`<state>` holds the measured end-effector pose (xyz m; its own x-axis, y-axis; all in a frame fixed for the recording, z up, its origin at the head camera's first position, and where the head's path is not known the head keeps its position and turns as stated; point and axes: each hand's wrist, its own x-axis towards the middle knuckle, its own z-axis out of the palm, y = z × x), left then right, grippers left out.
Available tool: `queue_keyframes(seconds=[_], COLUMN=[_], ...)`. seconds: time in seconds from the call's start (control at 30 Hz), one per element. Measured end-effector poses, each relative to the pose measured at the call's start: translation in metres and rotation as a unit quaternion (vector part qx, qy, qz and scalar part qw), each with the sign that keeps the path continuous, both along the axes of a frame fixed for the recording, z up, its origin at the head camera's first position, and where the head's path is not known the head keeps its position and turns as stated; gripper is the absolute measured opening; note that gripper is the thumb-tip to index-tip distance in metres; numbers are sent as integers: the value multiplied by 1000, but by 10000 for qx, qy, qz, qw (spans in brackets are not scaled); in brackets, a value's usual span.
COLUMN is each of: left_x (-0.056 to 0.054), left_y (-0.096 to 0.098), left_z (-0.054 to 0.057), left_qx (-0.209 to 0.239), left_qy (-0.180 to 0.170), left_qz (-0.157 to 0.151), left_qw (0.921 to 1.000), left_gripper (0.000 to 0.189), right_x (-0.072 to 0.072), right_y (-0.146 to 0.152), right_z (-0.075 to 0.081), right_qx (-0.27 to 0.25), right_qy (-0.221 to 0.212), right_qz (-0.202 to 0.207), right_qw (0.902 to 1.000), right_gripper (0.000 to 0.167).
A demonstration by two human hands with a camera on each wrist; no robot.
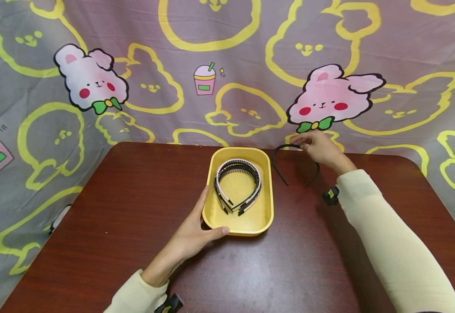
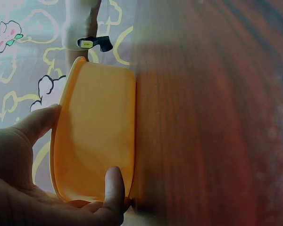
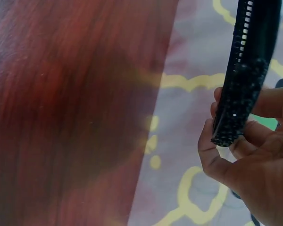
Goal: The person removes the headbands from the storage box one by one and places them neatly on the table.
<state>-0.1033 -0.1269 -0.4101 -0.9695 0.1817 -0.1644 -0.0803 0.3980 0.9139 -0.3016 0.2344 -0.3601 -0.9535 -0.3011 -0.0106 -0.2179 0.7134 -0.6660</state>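
A yellow rectangular plastic bin (image 1: pixel 267 204) with rounded corners stands on the table in the head view. Several thin headbands (image 1: pixel 238 164), black and pale pink, lie nested inside it. My left hand (image 1: pixel 191 234) grips the bin at its near left corner, thumb on the front rim and fingers along the left side. To the right of the bin, my right hand (image 1: pixel 322 151) holds a black headband (image 1: pixel 289 145) by the top of its arch, its ends pointing down. The right wrist view shows this headband (image 3: pixel 250 70) close up, with small teeth on its inner edge and a speckled surface.
The dark reddish-brown wooden table (image 1: pixel 133 195) has rounded far corners. Behind it hangs a grey-pink cloth (image 1: pixel 243 65) printed with yellow outlines and rabbits. Each sleeve carries a small black device (image 1: pixel 330 195) at the wrist.
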Motion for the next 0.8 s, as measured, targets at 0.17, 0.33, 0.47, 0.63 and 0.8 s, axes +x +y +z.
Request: queue_keyframes(seconds=[0.17, 0.33, 0.47, 0.63, 0.8], left_x=[0, 0, 0, -1, -1], left_y=[0, -1, 0, 0, 0], left_z=[0, -1, -3, -3, -2], left_qx=[-22, -28, -33, -71, -71], left_qy=[23, 70, 29, 44, 63], left_qz=[-20, -40, -4, 18, 2], left_qw=[10000, 10000, 10000, 10000, 10000], left_gripper=[119, 119, 120, 119, 119], right_x=[-3, -7, -8, -10, -14], right_y=[3, 7, 10, 11, 11], right_z=[-9, -19, -25, -29, -36], right_qx=[72, 163, 176, 183, 204], right_qy=[62, 32, -84, -40, -77], right_qz=[75, 121, 86, 87, 17], right_qw=[9999, 9998, 9998, 9998, 9998], right_gripper=[38, 38, 38, 38, 39])
